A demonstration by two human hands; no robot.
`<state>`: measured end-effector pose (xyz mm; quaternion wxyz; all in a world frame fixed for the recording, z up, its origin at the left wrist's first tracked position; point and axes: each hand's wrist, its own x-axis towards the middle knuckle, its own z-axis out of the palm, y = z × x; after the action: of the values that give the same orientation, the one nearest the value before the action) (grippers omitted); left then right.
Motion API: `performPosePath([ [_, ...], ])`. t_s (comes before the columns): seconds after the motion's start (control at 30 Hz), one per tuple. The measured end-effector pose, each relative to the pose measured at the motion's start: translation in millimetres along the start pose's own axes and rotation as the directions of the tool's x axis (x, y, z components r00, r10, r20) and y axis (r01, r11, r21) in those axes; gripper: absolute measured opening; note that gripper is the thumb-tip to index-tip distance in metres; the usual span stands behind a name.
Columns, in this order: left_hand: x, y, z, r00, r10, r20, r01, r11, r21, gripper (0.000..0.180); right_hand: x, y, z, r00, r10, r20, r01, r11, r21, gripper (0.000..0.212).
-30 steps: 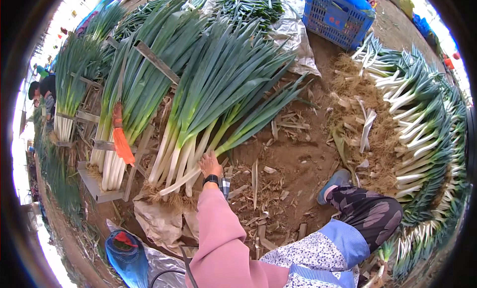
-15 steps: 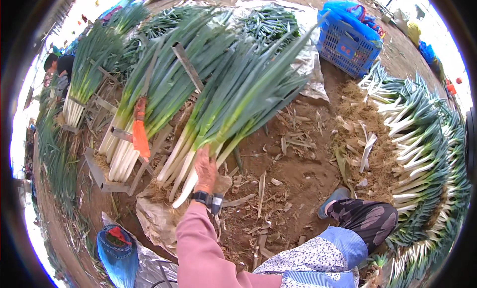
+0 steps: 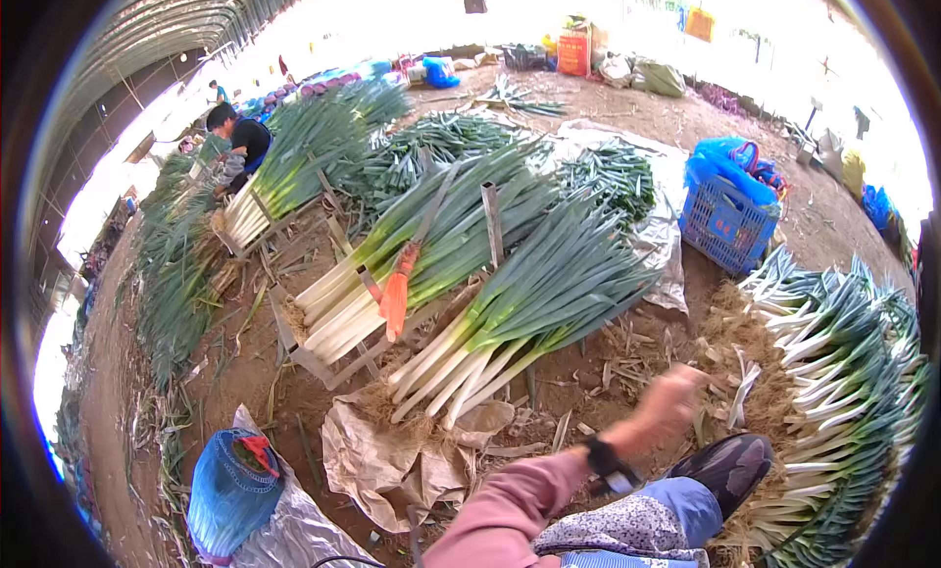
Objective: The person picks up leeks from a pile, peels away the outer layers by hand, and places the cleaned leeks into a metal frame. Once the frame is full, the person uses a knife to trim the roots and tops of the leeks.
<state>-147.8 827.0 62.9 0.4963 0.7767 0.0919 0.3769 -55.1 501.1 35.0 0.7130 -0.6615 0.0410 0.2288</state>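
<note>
My left hand (image 3: 665, 403), smeared by motion, reaches out to the right above the soil, with a dark watch (image 3: 610, 462) on its wrist. Its fingers are too blurred to make out, and nothing shows in it. It is apart from the onions. Left of it, a loose bunch of large green onions (image 3: 529, 298) lies with its white ends toward me. Beyond my hand on the right, a long row of green onions (image 3: 823, 372) has its roots turned toward me. My right hand is out of view.
A wooden rack (image 3: 323, 367) with an orange rag (image 3: 396, 298) holds another onion bunch (image 3: 431, 245). A blue crate (image 3: 727, 220) stands at the back right. Near left are a blue net sack (image 3: 235, 499) and a crumpled brown sheet (image 3: 387, 460). A person (image 3: 240, 142) crouches far left.
My left hand has let go of the onion bunch and swung to the right, away from it. The view has tilted up, showing more of the background. The bunch now lies lower and flatter.
</note>
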Motion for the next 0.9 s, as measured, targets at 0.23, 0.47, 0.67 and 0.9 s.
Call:
performPosePath([
  [0.23,-46,147,189,0.82,0.331,0.468,-0.417,0.905,0.089,0.037,-11,1,3,0.99,-0.076,0.117,0.06,0.99,0.131,0.048],
  [0.47,-144,133,272,0.679,0.293,0.673,-0.674,0.611,0.414,0.043,-23,6,-15,0.98,-0.113,0.165,0.075,0.972,0.222,0.049],
  [0.67,-149,122,268,0.634,0.01,0.773,-0.761,0.184,0.622,0.038,-28,18,-35,0.979,-0.107,0.171,0.053,0.955,0.293,0.05],
  [0.9,-164,80,315,0.754,-0.122,0.646,-0.636,0.111,0.764,0.031,-30,35,-56,0.992,-0.11,0.067,0.08,0.934,0.347,0.051],
])
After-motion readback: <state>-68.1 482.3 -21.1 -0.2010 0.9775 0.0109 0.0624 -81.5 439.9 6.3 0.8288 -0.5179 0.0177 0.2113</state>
